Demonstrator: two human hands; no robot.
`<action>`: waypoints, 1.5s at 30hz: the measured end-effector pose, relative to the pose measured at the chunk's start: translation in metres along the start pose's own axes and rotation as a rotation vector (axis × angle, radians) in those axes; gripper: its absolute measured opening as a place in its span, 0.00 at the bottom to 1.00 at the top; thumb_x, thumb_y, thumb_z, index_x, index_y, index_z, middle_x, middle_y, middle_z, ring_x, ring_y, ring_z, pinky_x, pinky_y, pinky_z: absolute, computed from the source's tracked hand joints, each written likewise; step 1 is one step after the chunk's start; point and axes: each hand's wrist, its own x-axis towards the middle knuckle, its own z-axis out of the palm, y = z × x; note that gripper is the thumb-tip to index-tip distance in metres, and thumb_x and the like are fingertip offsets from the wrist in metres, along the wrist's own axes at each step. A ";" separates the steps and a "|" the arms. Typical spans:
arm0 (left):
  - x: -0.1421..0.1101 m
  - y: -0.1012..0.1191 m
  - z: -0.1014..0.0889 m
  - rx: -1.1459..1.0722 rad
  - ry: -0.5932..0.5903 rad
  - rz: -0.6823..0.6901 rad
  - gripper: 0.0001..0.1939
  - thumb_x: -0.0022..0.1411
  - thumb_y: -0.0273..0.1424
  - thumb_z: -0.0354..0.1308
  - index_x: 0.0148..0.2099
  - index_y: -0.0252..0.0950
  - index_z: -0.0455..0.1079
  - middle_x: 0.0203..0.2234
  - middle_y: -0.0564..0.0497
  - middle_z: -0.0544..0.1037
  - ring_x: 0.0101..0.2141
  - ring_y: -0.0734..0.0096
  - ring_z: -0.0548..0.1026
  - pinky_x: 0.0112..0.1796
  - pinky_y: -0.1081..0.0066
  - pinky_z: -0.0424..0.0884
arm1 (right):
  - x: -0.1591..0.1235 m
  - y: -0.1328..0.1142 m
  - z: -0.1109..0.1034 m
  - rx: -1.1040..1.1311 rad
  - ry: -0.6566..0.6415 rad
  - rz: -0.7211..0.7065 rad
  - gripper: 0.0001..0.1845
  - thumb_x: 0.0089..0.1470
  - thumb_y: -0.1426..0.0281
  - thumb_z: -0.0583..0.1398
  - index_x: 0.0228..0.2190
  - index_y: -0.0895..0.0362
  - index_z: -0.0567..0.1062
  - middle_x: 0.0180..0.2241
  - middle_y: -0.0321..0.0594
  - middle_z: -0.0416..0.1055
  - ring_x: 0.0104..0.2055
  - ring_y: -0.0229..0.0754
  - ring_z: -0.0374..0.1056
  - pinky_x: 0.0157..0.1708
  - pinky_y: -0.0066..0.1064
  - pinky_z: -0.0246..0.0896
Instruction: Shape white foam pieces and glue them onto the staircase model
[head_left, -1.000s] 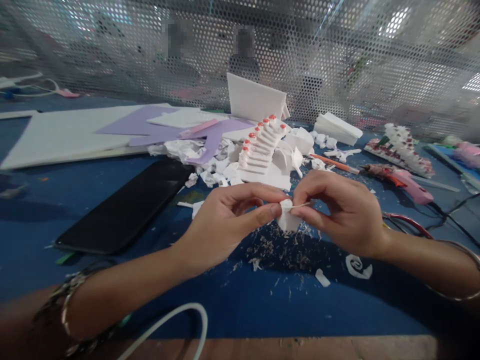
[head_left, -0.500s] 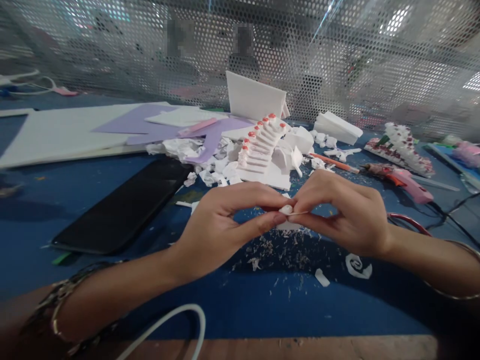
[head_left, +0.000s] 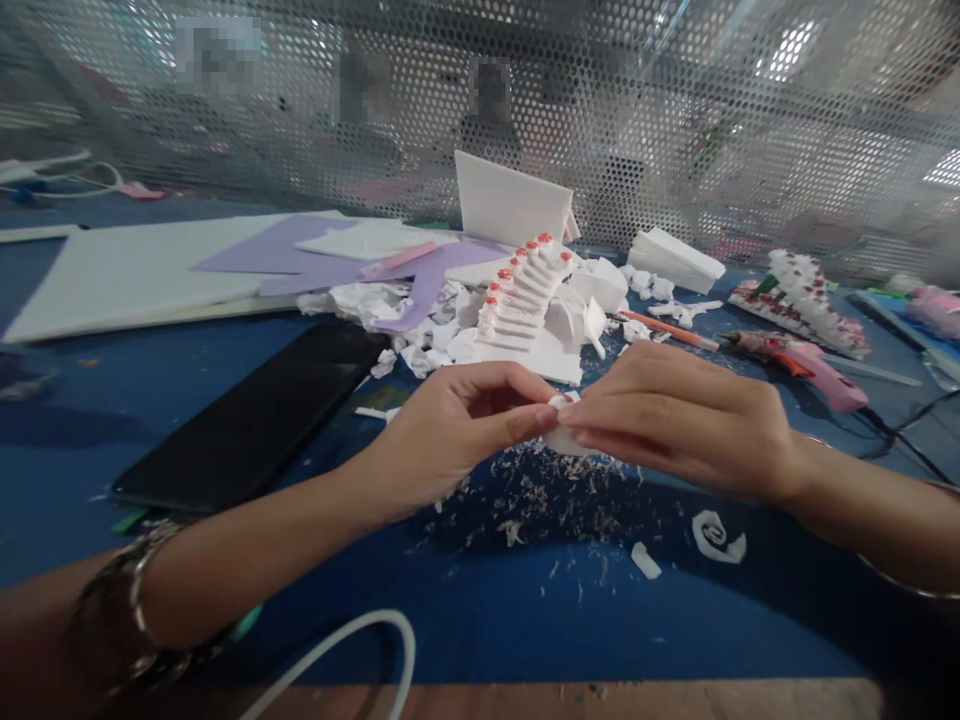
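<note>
My left hand (head_left: pixel 457 425) and my right hand (head_left: pixel 675 420) meet fingertip to fingertip above the blue table (head_left: pixel 150 400). Both pinch a small white paper piece (head_left: pixel 562 438), most of it hidden between the fingers. Under the hands lies a scatter of fine paper shavings (head_left: pixel 555 500). A white paper staircase model with red dots (head_left: pixel 521 295) stands just behind the hands.
A black phone (head_left: pixel 255 420) lies to the left, with white and purple sheets (head_left: pixel 225 260) beyond it. A pink glue gun (head_left: pixel 810 365) and an orange pencil (head_left: pixel 667 328) lie at the right. A paper spiral (head_left: pixel 718 537) and a white cable (head_left: pixel 352 640) lie near the front. Perforated mesh (head_left: pixel 675 120) closes the back.
My right hand has flattened and rolled over the paper piece, fingers stretched leftward. The left hand stays pinched on it. The piece shows less than a second ago.
</note>
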 end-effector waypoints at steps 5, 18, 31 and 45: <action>-0.001 -0.004 -0.001 -0.125 -0.034 -0.086 0.02 0.52 0.27 0.59 0.28 0.38 0.72 0.23 0.58 0.75 0.27 0.83 0.70 0.31 0.84 0.67 | 0.001 -0.002 -0.005 -0.117 -0.037 -0.049 0.10 0.52 0.77 0.56 0.39 0.63 0.69 0.34 0.40 0.71 0.36 0.34 0.66 0.35 0.28 0.66; -0.006 -0.002 0.005 -0.094 -0.030 -0.050 0.02 0.52 0.26 0.60 0.29 0.37 0.72 0.24 0.58 0.74 0.27 0.83 0.69 0.30 0.85 0.66 | -0.001 -0.007 -0.003 -0.225 -0.020 -0.059 0.06 0.50 0.75 0.58 0.34 0.63 0.70 0.29 0.40 0.70 0.34 0.36 0.65 0.31 0.28 0.64; -0.013 0.005 0.008 0.380 0.120 0.271 0.05 0.53 0.25 0.58 0.32 0.40 0.73 0.28 0.53 0.76 0.30 0.74 0.72 0.33 0.76 0.69 | 0.005 -0.007 0.001 0.141 0.015 0.255 0.05 0.52 0.72 0.57 0.26 0.60 0.69 0.26 0.37 0.67 0.30 0.30 0.62 0.32 0.23 0.60; -0.017 0.006 0.008 0.666 0.095 0.470 0.11 0.56 0.24 0.55 0.40 0.42 0.72 0.35 0.53 0.77 0.35 0.74 0.73 0.37 0.77 0.68 | 0.001 -0.007 0.003 0.098 0.018 0.275 0.06 0.53 0.71 0.56 0.26 0.59 0.68 0.26 0.37 0.66 0.30 0.31 0.61 0.31 0.24 0.60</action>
